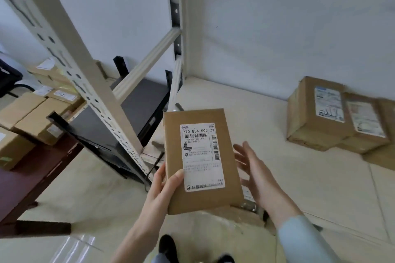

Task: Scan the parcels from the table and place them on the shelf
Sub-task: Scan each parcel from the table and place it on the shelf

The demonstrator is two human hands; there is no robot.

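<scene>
Left hand [159, 188] grip holds parcel [203, 158]; right hand [259, 175] open beside it.

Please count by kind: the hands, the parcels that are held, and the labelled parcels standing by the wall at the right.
Hands: 2, left hand and right hand
Held parcel: 1, in the left grip
Labelled parcels by the wall: 2
Total: 5

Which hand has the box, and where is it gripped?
The left hand grips the cardboard box at its lower left edge, thumb on the labelled face. The right hand is open beside it, holding nothing.
</scene>
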